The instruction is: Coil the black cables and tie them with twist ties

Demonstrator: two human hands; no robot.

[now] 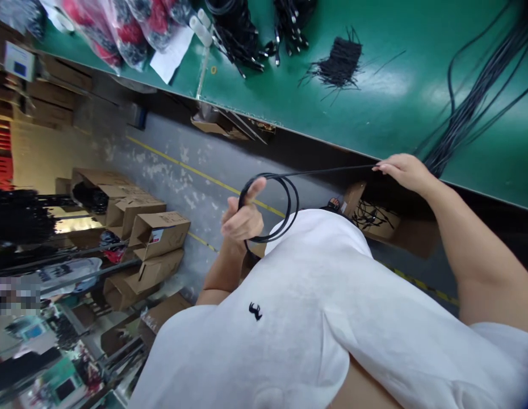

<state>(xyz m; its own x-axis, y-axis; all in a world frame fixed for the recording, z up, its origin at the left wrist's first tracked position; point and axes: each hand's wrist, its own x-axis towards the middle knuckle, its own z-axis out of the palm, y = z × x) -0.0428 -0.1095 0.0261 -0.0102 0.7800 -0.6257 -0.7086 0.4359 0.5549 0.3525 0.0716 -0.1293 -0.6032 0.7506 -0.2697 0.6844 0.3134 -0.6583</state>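
Left fingers (pixel 242 221) partly hide coiled black cable (pixel 270 175); right fingers (pixel 389 168) cover its pinched part.

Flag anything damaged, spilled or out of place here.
The gray floor has pale patches beside the yellow line, perhaps worn paint. On the green bench, the pile of thin black strips looks ragged, with ends sticking out, and a yellow ring lies alone. The looped black cable shows no visible damage.

Left hand (pixel 243 220) holding coiled black cable (pixel 297 200), right hand (pixel 406 170) pinching it
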